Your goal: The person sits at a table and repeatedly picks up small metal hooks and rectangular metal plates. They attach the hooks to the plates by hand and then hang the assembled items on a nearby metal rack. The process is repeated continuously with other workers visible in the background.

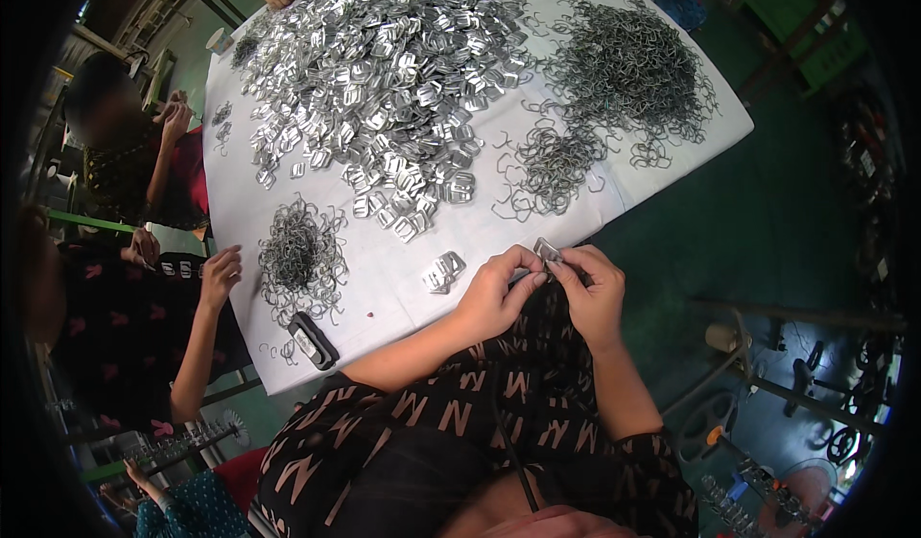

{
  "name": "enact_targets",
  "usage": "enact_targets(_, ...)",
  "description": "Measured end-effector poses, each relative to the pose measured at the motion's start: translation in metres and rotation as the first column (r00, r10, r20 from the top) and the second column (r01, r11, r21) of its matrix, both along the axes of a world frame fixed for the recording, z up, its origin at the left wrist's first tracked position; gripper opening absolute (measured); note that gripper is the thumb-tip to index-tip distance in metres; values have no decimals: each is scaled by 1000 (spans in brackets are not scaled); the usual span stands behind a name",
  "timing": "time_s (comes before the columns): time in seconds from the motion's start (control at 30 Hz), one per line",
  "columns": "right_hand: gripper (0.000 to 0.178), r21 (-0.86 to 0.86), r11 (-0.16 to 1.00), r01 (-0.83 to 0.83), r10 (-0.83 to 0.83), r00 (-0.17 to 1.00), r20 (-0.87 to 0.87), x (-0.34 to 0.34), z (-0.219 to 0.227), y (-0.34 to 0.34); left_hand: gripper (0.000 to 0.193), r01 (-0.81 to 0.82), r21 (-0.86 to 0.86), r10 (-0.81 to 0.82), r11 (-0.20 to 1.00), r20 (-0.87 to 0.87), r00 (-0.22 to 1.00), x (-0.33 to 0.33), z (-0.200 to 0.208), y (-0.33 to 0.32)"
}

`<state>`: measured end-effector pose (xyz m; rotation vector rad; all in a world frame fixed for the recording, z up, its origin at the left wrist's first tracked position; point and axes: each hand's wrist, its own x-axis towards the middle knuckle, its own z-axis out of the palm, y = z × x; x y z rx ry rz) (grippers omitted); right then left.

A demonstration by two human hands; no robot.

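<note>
At the table's near edge, my two hands meet around a small silver metal buckle [548, 249]. My right hand [591, 289] pinches the buckle between thumb and fingers. My left hand [500, 291] is closed with its fingertips against the buckle's left side; whether a wire piece is also between them is hidden. A few loose buckles [443, 272] lie on the white tabletop just left of my left hand. Beyond my hands is a small heap of bent wire hooks [556, 166].
A large heap of silver buckles [384, 68] covers the table's far middle. Wire hooks form a big pile [628, 68] at far right and another pile [301, 258] at left, near a black oblong object [314, 340]. Co-workers' hands [222, 274] are along the left and far edges.
</note>
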<state>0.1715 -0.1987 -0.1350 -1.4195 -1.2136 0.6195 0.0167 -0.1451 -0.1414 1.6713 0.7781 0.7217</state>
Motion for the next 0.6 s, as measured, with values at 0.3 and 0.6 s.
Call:
enact_targets(0.3,9,21,1000,23,-23,1000,15,0,-6,-4,11,57,-147,-58,988,-6,998,2,-16,6)
enact_targets(0.6,8,14,993,115,-114,993,-32,11,-9,-11,10,115,-63,-122,991,-121,985,7,-15,53)
